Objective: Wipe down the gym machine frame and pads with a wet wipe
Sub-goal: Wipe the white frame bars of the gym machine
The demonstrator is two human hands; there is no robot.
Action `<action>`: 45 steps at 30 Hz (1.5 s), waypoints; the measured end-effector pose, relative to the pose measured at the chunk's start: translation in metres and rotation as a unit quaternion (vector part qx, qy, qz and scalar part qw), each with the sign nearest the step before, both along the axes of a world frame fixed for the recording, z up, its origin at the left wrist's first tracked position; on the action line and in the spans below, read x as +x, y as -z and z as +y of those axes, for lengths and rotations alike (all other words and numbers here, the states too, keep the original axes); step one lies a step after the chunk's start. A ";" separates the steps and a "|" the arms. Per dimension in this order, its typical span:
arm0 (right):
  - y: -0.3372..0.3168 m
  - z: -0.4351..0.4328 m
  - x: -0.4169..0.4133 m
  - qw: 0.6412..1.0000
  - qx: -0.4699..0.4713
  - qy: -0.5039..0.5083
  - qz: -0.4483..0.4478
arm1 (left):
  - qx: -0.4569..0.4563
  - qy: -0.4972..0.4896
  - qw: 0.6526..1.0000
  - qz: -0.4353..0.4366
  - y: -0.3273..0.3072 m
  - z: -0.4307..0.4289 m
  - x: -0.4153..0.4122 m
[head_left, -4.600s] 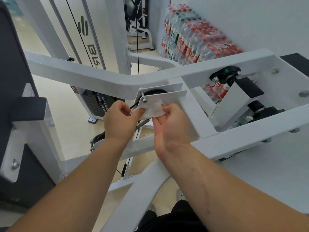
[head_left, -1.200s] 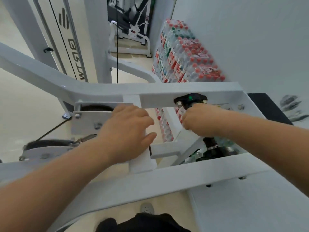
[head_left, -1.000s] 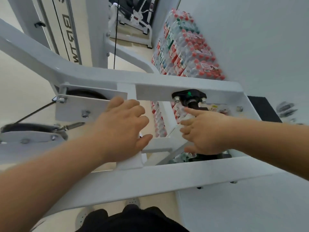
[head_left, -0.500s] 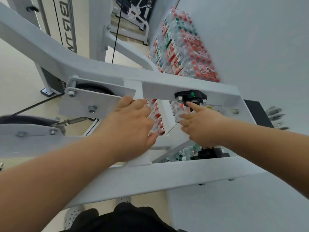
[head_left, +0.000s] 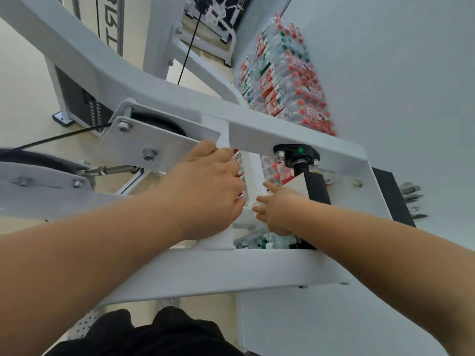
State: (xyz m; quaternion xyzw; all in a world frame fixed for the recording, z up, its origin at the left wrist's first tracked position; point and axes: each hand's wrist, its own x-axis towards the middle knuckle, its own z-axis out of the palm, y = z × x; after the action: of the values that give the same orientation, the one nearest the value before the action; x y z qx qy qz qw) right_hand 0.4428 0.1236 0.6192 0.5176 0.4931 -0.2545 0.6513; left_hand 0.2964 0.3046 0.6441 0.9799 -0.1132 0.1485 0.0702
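take the black knob (head_left: pixel 297 153) with the green dot as your marker. your left hand (head_left: pixel 205 191) sits to the knob's left and nearer you. its fingers are curled over the short post (head_left: pixel 218 238) of the white frame (head_left: pixel 231 273), gripping it as a brace. your right hand (head_left: pixel 279 211) is just below the knob, forefinger stretched onto the slanted strut (head_left: pixel 253 170) that runs down from the knob's left side, with the other fingers tucked in. whether they pinch anything i cannot tell. the wet wipe shows nowhere, so it is probably hidden under that palm or bunched in those fingers.

to do this stretch well, i'd spread the wipe flat under two or three fingers rather than one tip. drag it along the strut from the knob end toward you, then go over the strut's side faces. work round the bolts beside the knob, where grime likely gathers. the black pad (head_left: pixel 393 199) to the knob's right probably wants a clean fold.
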 end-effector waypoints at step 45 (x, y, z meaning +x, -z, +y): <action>-0.092 -0.053 -0.023 0.872 0.429 0.215 -0.091 | 0.063 -0.013 0.983 0.172 -0.035 -0.023 -0.008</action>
State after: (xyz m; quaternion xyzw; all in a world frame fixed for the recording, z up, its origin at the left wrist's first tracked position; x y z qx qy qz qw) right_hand 0.4197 0.0708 0.7109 0.8604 0.3687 -0.1034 0.3362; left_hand 0.2885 0.2813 0.6795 0.9947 -0.0958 -0.0284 0.0252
